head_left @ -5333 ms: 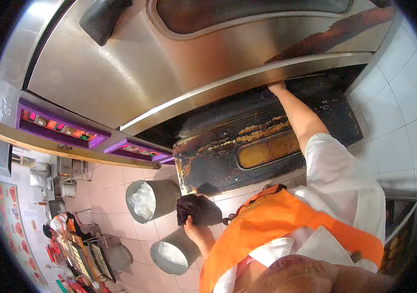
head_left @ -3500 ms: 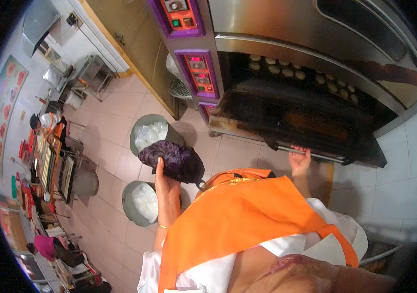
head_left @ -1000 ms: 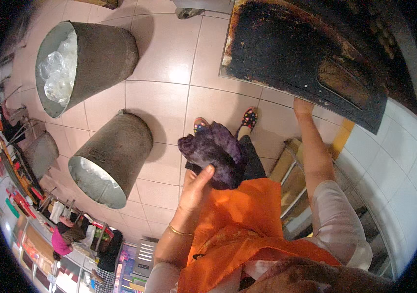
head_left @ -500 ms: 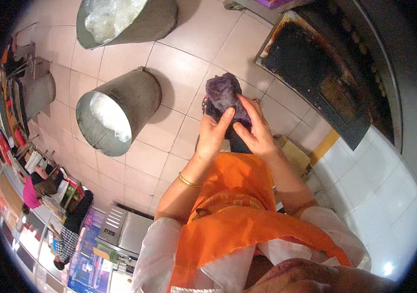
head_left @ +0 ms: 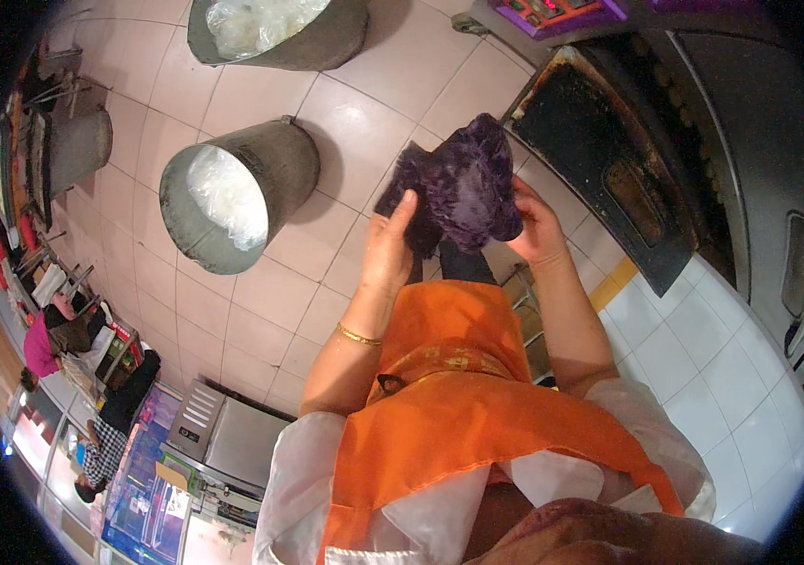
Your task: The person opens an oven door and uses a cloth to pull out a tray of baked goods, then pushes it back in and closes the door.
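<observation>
A dark purple, fuzzy cloth is held up in front of my orange apron, loosely bunched and partly spread out. My left hand grips its left side, thumb pointing up along the near face and the other fingers hidden behind the fabric. Along the right edge, my right hand has its fingers curled round the cloth. The cloth hangs between both hands above the tiled floor.
Left of the cloth stands a metal bucket lined with clear plastic; another lined bucket is beyond it. An oven with its blackened door lowered is on the right. Two people, one in a checked shirt, are far left.
The cloth has gone from a compact wad to a wider, opened-out shape. My hands have moved apart, the right one outward to the cloth's right edge. The view has shifted slightly.
</observation>
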